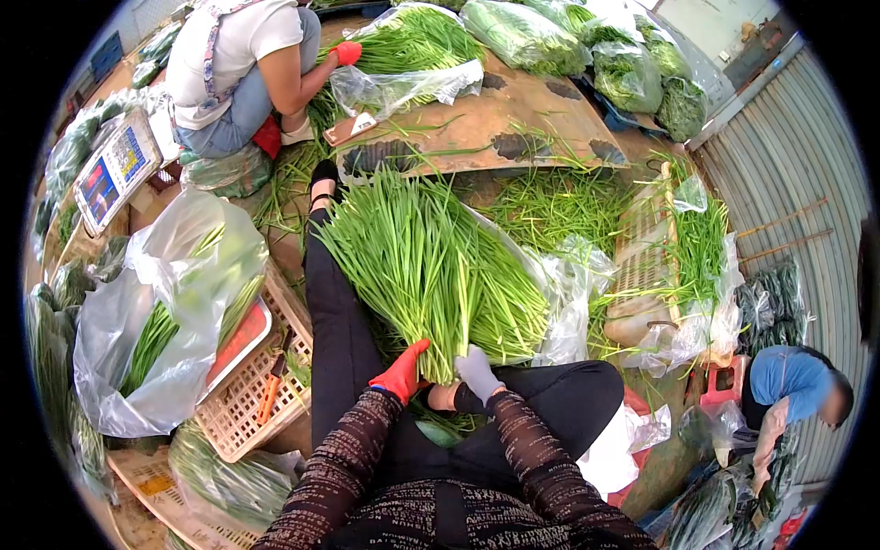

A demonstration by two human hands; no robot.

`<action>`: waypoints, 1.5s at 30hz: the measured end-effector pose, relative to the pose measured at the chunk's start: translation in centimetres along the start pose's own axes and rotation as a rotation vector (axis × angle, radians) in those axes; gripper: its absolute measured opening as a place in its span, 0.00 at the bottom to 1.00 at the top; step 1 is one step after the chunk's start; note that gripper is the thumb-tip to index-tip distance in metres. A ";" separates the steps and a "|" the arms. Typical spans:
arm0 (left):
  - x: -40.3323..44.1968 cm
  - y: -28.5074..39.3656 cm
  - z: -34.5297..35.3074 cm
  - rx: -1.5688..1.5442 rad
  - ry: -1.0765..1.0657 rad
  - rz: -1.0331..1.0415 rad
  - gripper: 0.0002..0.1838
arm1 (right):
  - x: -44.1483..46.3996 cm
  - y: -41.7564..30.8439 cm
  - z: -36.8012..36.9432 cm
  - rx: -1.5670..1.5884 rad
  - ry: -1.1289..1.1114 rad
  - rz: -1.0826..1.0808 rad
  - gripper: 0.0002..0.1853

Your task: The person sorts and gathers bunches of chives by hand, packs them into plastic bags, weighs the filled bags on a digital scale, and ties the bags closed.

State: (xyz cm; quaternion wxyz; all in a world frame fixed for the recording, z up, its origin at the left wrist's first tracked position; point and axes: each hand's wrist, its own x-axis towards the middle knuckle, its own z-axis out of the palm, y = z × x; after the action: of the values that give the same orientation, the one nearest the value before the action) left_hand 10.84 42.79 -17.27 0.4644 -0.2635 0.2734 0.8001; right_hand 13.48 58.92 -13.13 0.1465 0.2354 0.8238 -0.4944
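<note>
Green stalks (446,312) lie between gloved fingers (415,352), apparently touching.

Centre strip (449,515): plain black, dividing the top's front.
Top (394,518): dark, and there's pale lettering both sides of the centre strip!
Sleeves (344,445): sheer, dark, rows of pale print flanking the centre strip.
Left glove (401,371): bright red, beyond the centre strip.
Right glove (477,373): a mismatch, pale grey, also beyond.
Trousers (341,321): all black.
Shoe (324,171): black, farthest from the centre strip.
</note>
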 end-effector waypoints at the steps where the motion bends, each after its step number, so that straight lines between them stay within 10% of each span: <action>1: -1.4 0.1 1.3 0.003 0.004 -0.004 0.23 | -0.3 -0.2 0.8 0.160 -0.096 -0.059 0.14; 7: -5.0 0.5 3.9 0.174 0.011 0.274 0.25 | -5.9 -7.1 2.9 -0.863 -0.133 -0.337 0.11; 13: -4.5 1.1 2.2 0.221 0.079 0.342 0.15 | -4.8 -7.8 0.4 -0.487 -0.322 -0.428 0.15; 16: -4.6 1.0 2.4 0.177 0.065 0.313 0.16 | -4.2 -8.4 -2.8 -0.088 0.203 -0.209 0.12; 22: -4.0 1.2 2.1 0.028 0.037 0.281 0.16 | 0.1 -5.0 -1.5 -0.863 0.501 -0.212 0.24; 25: -5.8 1.5 2.4 0.016 0.019 0.265 0.17 | 1.7 -5.4 -2.0 -0.835 0.261 -0.096 0.20; 32: -10.2 2.5 5.8 0.024 -0.585 0.370 0.45 | -0.8 -7.8 -4.4 0.776 0.500 -0.089 0.09; 39: -8.5 1.4 5.5 -0.349 -0.369 0.134 0.36 | -2.9 -5.3 -1.6 1.014 0.154 0.342 0.07; 43: -7.1 1.2 4.0 -0.372 -0.221 0.039 0.34 | -2.2 -3.7 0.5 0.971 0.100 0.219 0.08; 45: -6.4 0.9 3.2 -0.301 -0.290 0.084 0.31 | -2.9 -4.2 0.7 0.370 0.166 -0.017 0.21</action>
State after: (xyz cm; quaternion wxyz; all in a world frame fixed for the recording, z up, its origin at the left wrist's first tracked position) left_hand 12.27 40.78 -10.56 0.4205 -0.2004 0.0916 0.8801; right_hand 13.74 55.89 -8.98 0.0283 0.2912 0.7302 -0.6174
